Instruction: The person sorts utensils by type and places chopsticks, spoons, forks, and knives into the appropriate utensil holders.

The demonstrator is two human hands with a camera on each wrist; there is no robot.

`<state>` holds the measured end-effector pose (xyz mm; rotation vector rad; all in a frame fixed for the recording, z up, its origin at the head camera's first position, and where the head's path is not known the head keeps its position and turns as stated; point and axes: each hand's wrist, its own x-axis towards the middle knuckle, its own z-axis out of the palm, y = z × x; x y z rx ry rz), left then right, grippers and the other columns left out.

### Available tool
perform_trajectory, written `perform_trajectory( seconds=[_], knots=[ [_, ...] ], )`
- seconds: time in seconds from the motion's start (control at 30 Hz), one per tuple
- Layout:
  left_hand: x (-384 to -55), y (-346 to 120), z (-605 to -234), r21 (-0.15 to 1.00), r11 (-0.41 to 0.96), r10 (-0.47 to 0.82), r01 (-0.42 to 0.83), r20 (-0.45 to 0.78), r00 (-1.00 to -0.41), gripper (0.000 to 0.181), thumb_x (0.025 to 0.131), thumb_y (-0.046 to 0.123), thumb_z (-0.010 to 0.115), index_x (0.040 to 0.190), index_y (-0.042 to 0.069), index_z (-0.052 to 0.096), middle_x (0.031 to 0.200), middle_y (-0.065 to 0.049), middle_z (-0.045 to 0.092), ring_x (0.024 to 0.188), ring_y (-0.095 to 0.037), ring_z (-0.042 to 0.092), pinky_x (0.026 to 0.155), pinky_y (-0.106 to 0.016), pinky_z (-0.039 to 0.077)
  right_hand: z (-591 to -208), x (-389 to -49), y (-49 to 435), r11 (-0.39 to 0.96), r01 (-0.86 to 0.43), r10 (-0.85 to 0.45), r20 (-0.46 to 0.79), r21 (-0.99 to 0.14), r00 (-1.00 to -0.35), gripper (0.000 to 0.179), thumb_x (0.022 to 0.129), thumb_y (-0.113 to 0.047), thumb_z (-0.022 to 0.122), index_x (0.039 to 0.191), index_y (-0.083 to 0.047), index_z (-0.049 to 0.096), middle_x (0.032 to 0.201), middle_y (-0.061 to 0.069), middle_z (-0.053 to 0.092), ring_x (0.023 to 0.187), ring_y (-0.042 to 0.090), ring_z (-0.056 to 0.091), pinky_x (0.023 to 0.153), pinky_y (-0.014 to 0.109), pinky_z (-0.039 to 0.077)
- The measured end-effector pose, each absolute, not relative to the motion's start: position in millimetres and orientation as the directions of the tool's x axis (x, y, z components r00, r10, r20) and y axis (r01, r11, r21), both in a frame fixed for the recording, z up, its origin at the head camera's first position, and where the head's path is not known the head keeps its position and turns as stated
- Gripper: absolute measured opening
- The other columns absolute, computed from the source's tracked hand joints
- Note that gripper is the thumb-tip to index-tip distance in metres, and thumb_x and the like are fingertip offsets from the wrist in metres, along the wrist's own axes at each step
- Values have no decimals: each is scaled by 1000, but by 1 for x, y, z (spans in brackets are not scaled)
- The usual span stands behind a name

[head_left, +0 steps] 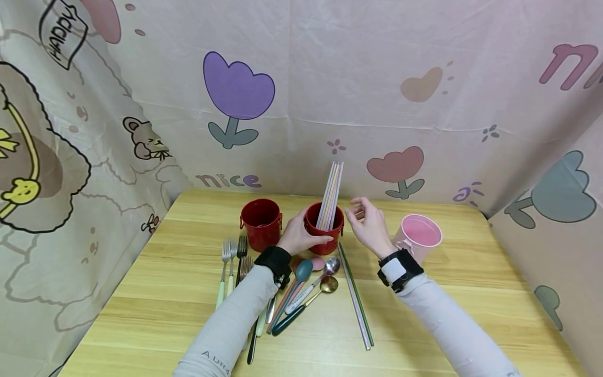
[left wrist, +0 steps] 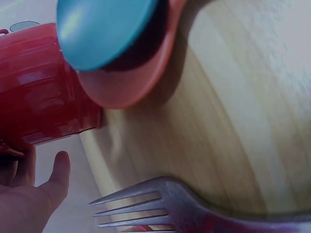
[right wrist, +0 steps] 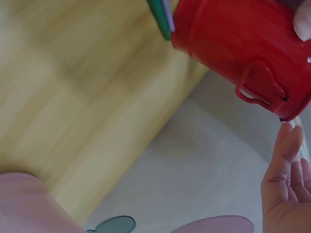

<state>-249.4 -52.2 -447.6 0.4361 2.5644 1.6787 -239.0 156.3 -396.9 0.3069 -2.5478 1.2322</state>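
My left hand (head_left: 301, 234) holds the middle red bucket (head_left: 325, 246), its thumb lying across the front below the rim. Pale pastel chopsticks (head_left: 331, 193) stand in that bucket, leaning slightly right. Just right of the bucket, my right hand (head_left: 367, 222) is raised, fingers loosely bent and nothing in them. The right wrist view shows these fingers (right wrist: 286, 160) near the bucket's rim. A green chopstick and a lilac chopstick (head_left: 356, 303) lie on the table in front. Several spoons, one with a teal bowl (head_left: 303, 269), lie below the left hand.
Another red bucket (head_left: 260, 230) stands to the left, and a pink bucket (head_left: 422, 230) is at the right beside my right wrist. Several forks (head_left: 226, 253) lie at the left, partly under my left sleeve. A printed cloth (head_left: 306, 104) hangs behind the wooden table (head_left: 424, 324).
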Motion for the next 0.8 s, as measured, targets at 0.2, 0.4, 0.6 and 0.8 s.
perform_trajectory(
  seconds=[0.2,0.4,0.6,0.8],
  knots=[
    [-251,-52,-449,904,374,256,209,116,-960,83,78,25,88,149,23,43,146,-2,58,135,-25,54,112,-48,47,-407,-236,159,609,-293,-79,311,-738,-947,26,96,-14,64,117,1,63,96,19,74,82,30,73,69,33,58],
    [-250,-52,-450,899,382,253,215,122,-960,83,78,25,88,149,22,43,146,-3,58,135,-26,54,112,-48,46,-416,-230,162,604,-287,-111,278,-743,-954,20,94,-12,63,112,-1,64,93,17,75,80,27,72,67,29,57],
    [-249,-51,-449,897,386,250,215,122,-961,84,78,26,88,149,22,43,145,-3,58,134,-26,55,112,-49,47,-423,-225,167,628,-272,-121,254,-729,-960,17,92,-8,62,108,-2,65,91,16,75,77,23,71,67,28,56],
    [-249,-51,-449,898,390,244,202,111,-963,83,78,25,88,148,21,44,145,-3,58,134,-26,55,112,-48,47,-427,-217,171,650,-236,-132,199,-722,-971,18,90,-9,64,107,-1,65,89,16,74,72,19,70,66,28,55]
  ],
)
